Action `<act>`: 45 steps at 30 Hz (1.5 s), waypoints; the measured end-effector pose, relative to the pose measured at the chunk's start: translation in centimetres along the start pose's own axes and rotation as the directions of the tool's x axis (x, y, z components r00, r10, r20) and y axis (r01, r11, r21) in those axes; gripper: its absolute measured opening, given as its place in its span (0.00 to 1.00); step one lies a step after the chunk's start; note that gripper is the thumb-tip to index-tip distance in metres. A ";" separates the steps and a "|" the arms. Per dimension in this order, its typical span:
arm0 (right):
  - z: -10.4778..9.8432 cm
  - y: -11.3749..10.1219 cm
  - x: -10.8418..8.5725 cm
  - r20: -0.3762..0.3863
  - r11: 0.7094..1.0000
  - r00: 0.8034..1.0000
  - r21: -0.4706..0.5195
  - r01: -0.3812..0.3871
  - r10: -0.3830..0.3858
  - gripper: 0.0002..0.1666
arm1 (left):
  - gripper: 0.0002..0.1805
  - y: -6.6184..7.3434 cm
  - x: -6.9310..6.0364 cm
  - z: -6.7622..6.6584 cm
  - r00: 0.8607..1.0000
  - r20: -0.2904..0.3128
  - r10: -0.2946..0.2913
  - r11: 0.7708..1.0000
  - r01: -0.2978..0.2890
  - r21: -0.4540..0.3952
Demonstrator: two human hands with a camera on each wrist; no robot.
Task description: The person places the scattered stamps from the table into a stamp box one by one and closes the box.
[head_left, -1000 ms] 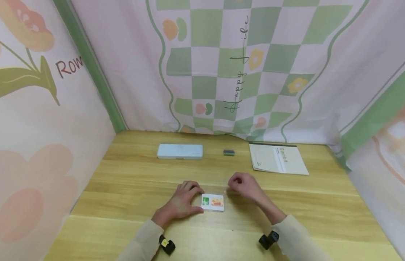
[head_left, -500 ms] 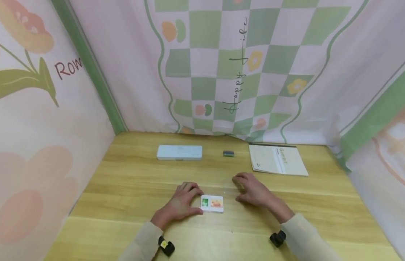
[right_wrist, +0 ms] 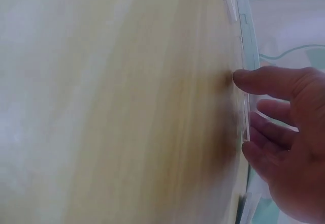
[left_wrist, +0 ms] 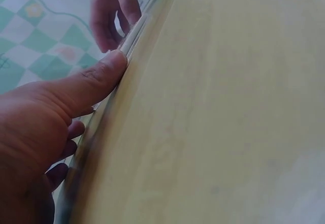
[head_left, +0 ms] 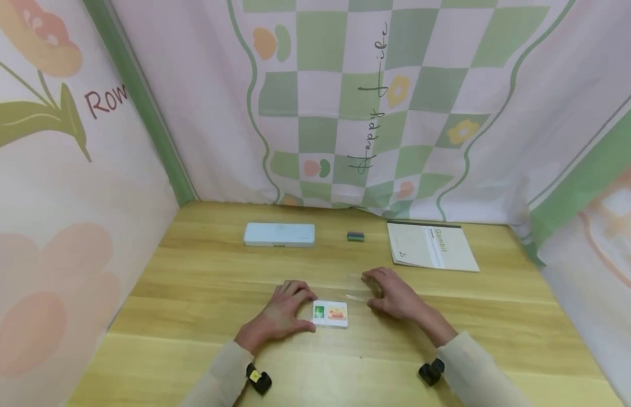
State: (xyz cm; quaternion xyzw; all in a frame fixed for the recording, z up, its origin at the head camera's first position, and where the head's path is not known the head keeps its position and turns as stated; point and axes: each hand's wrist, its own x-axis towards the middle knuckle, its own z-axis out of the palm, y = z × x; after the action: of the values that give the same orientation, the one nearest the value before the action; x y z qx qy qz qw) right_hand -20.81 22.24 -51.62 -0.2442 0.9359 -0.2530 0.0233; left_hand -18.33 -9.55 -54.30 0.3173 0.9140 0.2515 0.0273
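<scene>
A small clear plastic box with a white card in it (head_left: 330,314), printed with a green and an orange picture, lies flat on the table. My left hand (head_left: 281,312) grips its left end between thumb and fingers. Just up and to the right lies a clear, see-through plastic lid (head_left: 357,288), its edges faintly visible. My right hand (head_left: 398,295) holds the lid's right end, thumb at the near edge and fingers at the far edge. In the right wrist view, the thumb (right_wrist: 254,77) and fingers are spread apart, with the thin lid seen edge-on and hard to make out.
Along the back of the table are a pale blue pencil case (head_left: 279,234), a small dark green block (head_left: 355,237) and a cream notebook (head_left: 431,246). A patterned curtain (head_left: 366,113) hangs behind the wooden table (head_left: 193,271).
My right hand has uncurled, moved slightly right and spread its thumb and fingers around the lid. The lid's near edge now shows more plainly. My left hand has stayed on the box.
</scene>
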 end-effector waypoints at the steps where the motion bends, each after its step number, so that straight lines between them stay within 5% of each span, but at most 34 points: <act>1: 0.0 -0.1 0.0 -0.004 1.000 1.000 0.007 -0.009 0.009 0.38 | 0.34 0.0 0.0 0.0 1.000 -0.001 0.001 1.000 -0.001 0.001; 9: -0.2 -2.5 0.0 -0.028 0.996 0.999 0.089 0.031 -0.028 0.38 | 0.33 0.1 0.0 -0.2 1.000 0.015 -0.017 1.000 0.018 -0.006; 20: 2.1 -5.7 -0.3 0.056 0.986 0.995 0.148 0.073 -0.083 0.40 | 0.31 0.1 0.1 -0.1 1.000 -0.006 -0.003 1.000 0.003 0.006; 45: 3.5 -6.5 -0.4 0.036 0.982 0.988 0.121 0.144 -0.149 0.39 | 0.36 -0.3 -0.1 -0.2 1.000 0.006 0.010 1.000 -0.010 0.003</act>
State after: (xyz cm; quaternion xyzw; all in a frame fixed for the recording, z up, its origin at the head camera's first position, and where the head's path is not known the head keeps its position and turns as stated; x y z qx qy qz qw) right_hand -17.02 15.89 -51.56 -0.3161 0.8980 -0.3033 0.0398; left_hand -18.47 -9.85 -54.27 0.3226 0.9127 0.2493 0.0284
